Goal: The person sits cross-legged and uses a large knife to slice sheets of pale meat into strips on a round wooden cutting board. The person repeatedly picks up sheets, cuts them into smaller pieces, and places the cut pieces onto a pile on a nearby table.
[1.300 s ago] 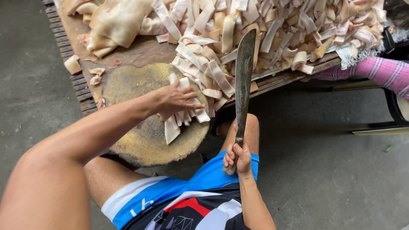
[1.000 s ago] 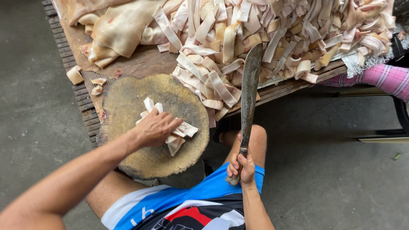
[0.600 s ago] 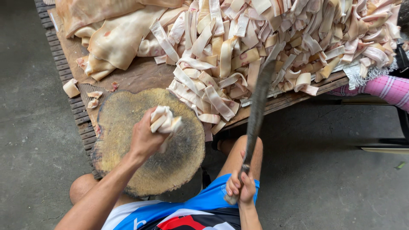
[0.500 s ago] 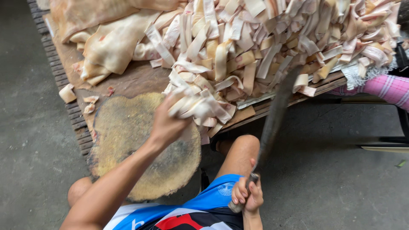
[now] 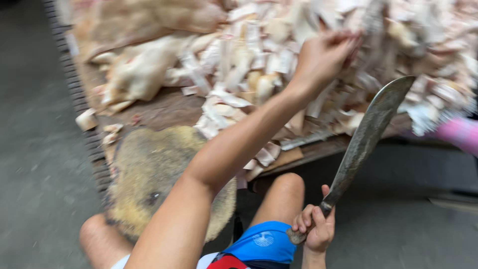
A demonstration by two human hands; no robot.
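- L hand [image 5: 321, 57] reaches into pile of pale strips [image 5: 269, 55] beyond round chopping block [image 5: 149, 169]; grip blurred, can't tell.
- R hand [image 5: 314, 230] clenched on machete [image 5: 366, 137] handle, right of block, blade tilted up.

Whole shot's motion-blurred, so the strips [image 5: 259, 65] on my bench [image 5: 164, 107] are mush. My left hand's [image 5: 321, 57] fingertips vanish in the pile, my arm hides part of the chopping block [image 5: 149, 174], and the top edge crops the heap.
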